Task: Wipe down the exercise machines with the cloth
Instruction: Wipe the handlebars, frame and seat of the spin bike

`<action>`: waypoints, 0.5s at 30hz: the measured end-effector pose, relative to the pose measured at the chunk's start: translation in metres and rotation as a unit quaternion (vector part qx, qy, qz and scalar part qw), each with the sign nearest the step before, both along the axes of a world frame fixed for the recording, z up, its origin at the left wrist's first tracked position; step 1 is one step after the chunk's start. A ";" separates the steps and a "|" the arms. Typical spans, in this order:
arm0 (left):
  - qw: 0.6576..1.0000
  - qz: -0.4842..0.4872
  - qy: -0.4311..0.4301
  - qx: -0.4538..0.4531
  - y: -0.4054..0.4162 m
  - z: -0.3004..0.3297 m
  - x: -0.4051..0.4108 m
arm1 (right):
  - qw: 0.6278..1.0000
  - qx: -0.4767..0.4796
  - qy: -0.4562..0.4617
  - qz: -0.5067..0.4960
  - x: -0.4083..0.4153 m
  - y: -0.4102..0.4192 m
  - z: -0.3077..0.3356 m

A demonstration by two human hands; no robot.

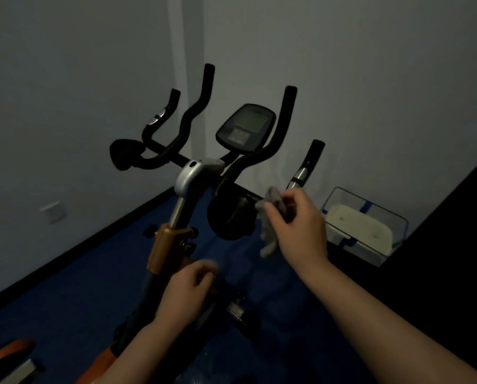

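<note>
An exercise bike (188, 178) with black handlebars, a silver stem and an orange frame stands in the room's corner. Its console (245, 127) faces me. My right hand (298, 223) pinches a grey cloth (270, 220) beside the lower right handlebar grip (301, 176), with the cloth's tail hanging down. My left hand (186, 289) is lower, in front of the orange frame, with its fingers curled; the blur hides whether it holds anything.
A clear plastic bin (370, 217) with blue tape and a pale object inside sits on the floor at the right, against a dark wall. Blue floor (79, 286) spreads to the left. Another orange machine part (7, 356) shows at the bottom left.
</note>
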State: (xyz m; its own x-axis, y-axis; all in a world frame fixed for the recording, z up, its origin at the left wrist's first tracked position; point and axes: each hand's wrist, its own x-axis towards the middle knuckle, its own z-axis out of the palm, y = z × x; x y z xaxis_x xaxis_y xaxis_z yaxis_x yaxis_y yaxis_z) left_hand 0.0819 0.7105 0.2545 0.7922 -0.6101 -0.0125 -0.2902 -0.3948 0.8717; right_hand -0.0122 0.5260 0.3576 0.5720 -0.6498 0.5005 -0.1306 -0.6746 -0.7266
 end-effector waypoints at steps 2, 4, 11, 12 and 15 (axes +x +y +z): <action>0.999 0.041 0.006 -0.030 -0.014 0.009 0.002 | 0.997 -0.071 0.006 0.043 0.024 -0.007 0.006; 0.997 0.064 0.002 -0.039 -0.019 0.014 0.003 | 0.985 -0.130 0.044 0.108 0.045 -0.011 -0.003; 0.990 0.111 -0.037 -0.080 -0.030 0.020 0.043 | 0.980 -0.065 0.110 0.153 0.059 -0.014 -0.050; 0.988 0.117 -0.040 -0.095 -0.036 0.024 0.051 | 0.988 -0.061 0.089 0.111 0.060 -0.011 -0.048; 0.984 0.100 -0.051 -0.139 -0.056 0.040 0.070 | 0.988 -0.060 0.139 0.017 0.075 0.005 -0.038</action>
State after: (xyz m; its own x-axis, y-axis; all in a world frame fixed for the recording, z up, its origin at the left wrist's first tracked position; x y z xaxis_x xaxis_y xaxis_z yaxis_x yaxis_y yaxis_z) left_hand 0.1519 0.6543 0.2941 0.8850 -0.4110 0.2186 -0.3230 -0.2040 0.9241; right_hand 0.0629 0.5313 0.3197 0.7187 -0.5731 0.3937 -0.2889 -0.7612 -0.5806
